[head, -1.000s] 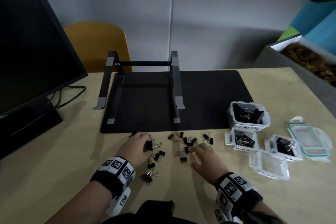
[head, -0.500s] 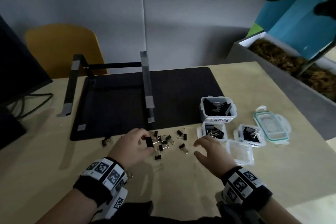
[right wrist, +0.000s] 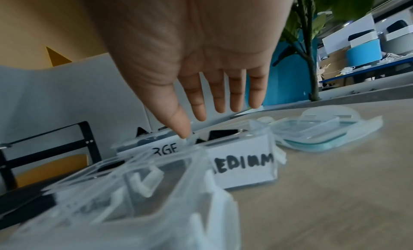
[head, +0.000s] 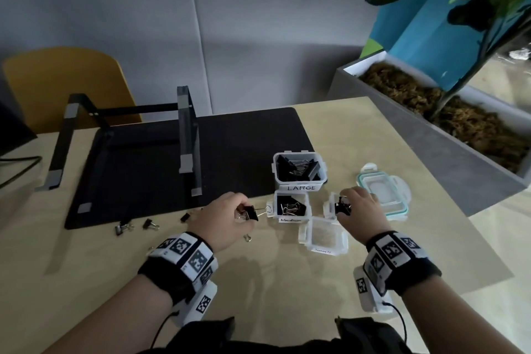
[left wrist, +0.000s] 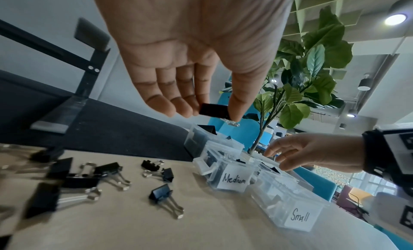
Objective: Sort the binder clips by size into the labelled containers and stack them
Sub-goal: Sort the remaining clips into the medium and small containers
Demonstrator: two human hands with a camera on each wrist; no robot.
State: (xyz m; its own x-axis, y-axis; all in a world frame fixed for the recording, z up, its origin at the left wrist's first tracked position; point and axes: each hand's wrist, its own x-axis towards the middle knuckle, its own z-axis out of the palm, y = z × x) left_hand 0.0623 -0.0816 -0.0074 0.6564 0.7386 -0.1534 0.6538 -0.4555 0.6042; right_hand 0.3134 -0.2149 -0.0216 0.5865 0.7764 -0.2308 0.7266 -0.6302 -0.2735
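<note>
A binder clip (head: 250,213) is pinched by the left hand (head: 222,217) beside the "Medium" container (head: 291,208). The right hand (head: 360,211), fingers spread, hovers over a 2nd medium box (right wrist: 242,163). Risk: the clip may snag the rim & fall outside if released early.

Office, monitor (head: 11,129), laptop stand (head: 184,135), desk (head: 287,282), planter (head: 431,112)

Both forearms bare, no sleeves. The left wrist (head: 184,261) wears a black band, white tiles with black square-code markers wrapped around it. A white camera block (head: 199,303) hangs beneath, coded too, trailing a thin black cable. The right wrist (head: 398,260) carries the same: black band, marker tiles, white block (head: 369,290), thin black cable.
</note>
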